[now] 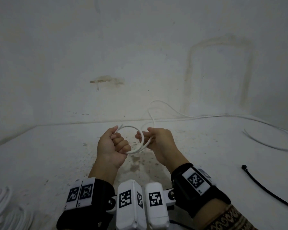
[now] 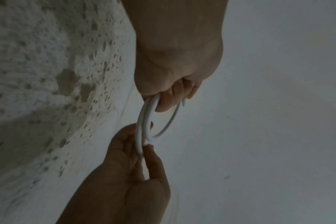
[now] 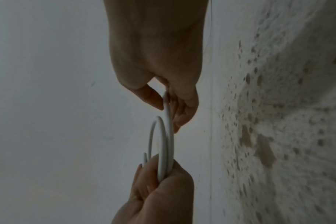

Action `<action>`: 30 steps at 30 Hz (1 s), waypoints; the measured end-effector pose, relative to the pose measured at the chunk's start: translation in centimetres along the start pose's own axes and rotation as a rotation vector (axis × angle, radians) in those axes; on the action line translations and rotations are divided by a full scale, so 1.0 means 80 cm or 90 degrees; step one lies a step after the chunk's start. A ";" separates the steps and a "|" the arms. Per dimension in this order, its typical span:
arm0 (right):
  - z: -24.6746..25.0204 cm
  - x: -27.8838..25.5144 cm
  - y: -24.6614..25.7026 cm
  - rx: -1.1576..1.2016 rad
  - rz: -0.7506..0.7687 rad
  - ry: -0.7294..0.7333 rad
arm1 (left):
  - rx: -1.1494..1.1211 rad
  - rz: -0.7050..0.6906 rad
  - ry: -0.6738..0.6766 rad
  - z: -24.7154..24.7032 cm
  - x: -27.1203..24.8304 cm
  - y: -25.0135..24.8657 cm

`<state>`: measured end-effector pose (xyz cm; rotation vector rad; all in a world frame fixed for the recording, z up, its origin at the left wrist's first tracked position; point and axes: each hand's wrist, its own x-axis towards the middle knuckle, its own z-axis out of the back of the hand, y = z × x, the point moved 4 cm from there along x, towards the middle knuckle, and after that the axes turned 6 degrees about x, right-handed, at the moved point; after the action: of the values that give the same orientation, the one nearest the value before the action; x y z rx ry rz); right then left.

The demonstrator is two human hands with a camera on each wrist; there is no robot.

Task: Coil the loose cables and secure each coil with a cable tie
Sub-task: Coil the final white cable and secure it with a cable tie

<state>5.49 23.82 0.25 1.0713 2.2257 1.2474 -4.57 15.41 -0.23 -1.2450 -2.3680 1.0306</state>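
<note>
Both hands held a thin white cable coil [image 1: 134, 140] above the pitted white counter [image 1: 40, 155]: left hand [image 1: 112, 145] clenched around its side, right hand [image 1: 158, 143] pinching the opposite side. Right of them lay a black cable tie [image 1: 266, 190].

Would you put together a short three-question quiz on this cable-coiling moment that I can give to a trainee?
1. True or false: the black cable tie is already fastened round the white coil.
2. Which hand grips the coil in a closed fist? A) left hand B) right hand C) neither
3. Fill in: the uncoiled rest of the white cable trails off towards the person's ____ side.

Key
1. False: the tie lies loose on the surface, to the right of the hands and apart from them.
2. A: the left hand's fingers are curled round the loops, while the right hand pinches the strand at the coil's other side.
3. Right.
</note>
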 end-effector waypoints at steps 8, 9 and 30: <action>0.004 -0.006 0.004 -0.152 -0.013 0.069 | 0.266 0.161 0.010 -0.004 -0.005 0.027; 0.005 -0.007 0.003 -0.205 -0.013 0.077 | 0.298 0.170 0.009 -0.004 -0.006 0.028; -0.011 -0.015 0.017 -0.764 0.076 0.235 | 1.120 -0.532 0.106 -0.020 -0.013 0.000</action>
<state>6.33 22.86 1.81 0.4760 1.1194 2.4487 -3.08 15.31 0.97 0.2956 -0.7810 1.7075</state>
